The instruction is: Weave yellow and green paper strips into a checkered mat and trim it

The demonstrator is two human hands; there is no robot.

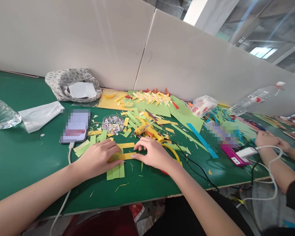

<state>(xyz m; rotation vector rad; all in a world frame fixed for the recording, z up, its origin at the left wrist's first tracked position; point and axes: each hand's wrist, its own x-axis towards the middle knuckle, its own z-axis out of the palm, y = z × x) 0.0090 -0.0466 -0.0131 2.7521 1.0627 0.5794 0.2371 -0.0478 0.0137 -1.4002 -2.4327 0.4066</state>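
Green paper strips (115, 173) lie side by side on the table, crossed by yellow paper strips. The nearer yellow strip (127, 156) passes over the green ones. My left hand (98, 155) has bent fingers closed over its left part, with the thumb along its lower edge. At its right end, my right hand (153, 152) pinches the strip between thumb and fingers. Another yellow strip (127, 145) lies just behind it. Close behind my right hand is a yellow glue gun (149, 131), its nozzle pointing left.
A phone (76, 127) on a cable, a clear case of small beads (113, 124) and scattered paper scraps lie around. A woven paper piece (152, 97) rests on green sheets. At right are a power strip (234, 155), bottle (258, 98) and another person's hands (266, 139).
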